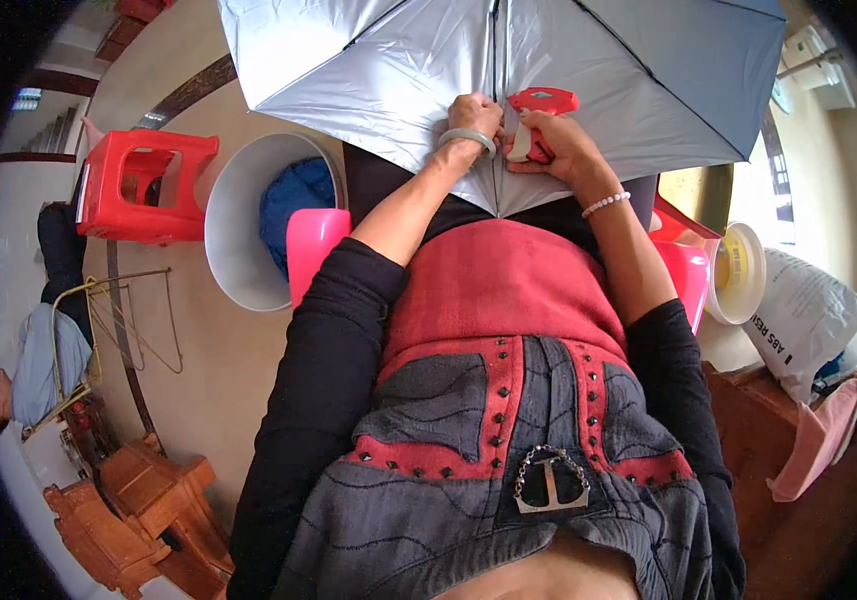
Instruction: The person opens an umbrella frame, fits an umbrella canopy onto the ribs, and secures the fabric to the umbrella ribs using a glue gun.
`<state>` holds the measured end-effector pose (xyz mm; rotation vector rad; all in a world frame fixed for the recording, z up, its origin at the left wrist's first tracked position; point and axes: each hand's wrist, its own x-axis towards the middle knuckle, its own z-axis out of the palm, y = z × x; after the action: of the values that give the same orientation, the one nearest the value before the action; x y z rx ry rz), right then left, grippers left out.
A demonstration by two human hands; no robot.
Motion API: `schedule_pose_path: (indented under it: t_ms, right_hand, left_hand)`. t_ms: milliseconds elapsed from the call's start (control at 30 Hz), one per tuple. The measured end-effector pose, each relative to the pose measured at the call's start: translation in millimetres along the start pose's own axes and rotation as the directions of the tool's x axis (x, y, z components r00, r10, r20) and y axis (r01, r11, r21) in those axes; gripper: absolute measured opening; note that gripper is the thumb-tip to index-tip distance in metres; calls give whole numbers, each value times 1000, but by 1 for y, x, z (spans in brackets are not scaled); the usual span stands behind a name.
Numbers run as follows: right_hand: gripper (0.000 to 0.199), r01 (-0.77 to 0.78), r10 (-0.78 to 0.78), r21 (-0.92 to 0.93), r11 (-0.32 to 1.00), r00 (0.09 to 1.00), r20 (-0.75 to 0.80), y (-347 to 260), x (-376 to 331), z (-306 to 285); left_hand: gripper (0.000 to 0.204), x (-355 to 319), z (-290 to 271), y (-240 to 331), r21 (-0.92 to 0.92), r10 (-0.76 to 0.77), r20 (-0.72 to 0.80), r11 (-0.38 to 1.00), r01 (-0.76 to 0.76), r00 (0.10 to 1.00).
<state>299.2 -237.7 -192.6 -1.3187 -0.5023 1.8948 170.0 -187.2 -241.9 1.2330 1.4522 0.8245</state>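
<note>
A silver umbrella canopy [348, 105] with dark ribs is spread over my lap, its near corner pointing toward my waist. Beside the middle rib, my left hand [476, 118] is closed in a pinch at the silver fabric; its fingertips are partly hidden. Just to the right, my right hand [566, 150] grips a red-and-white hand tool [545, 99] with a rounded red top, held against the canopy close to the left fingers. The tool's exact kind is unclear, and its working end is not plainly visible.
On the left stand a red plastic stool [143, 190] and a white bucket [238, 225] with a blue bag inside. A pink chair [316, 245] holds me. To the right are a cream tub [743, 270] and a white printed sack [813, 320]. Another person [53, 330] sits far left.
</note>
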Motion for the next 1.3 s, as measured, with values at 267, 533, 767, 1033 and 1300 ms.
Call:
schedule_pose_path:
  t_ms: [267, 533, 767, 1033, 1300]
  right_hand:
    - [30, 9, -11, 59, 998, 999, 45, 0, 0, -7]
    - [32, -52, 34, 129, 990, 990, 138, -8, -5, -18]
    - [31, -54, 38, 90, 994, 985, 171, -8, -8, -16]
    - [27, -33, 28, 32, 999, 988, 149, -4, -6, -17]
    - [20, -4, 2, 24, 1000, 996, 85, -4, 0, -10]
  left_hand:
    - [18, -4, -1, 6, -5, -17, 12, 1000, 17, 1000]
    - [18, -4, -4, 7, -60, -44, 70, 997, 48, 997]
    - [18, 0, -5, 2, -68, 2, 118, 998, 7, 993]
    - [17, 0, -1, -2, -124, 8, 110, 992, 6, 994]
    - [16, 3, -6, -2, -136, 11, 183, 991, 14, 983]
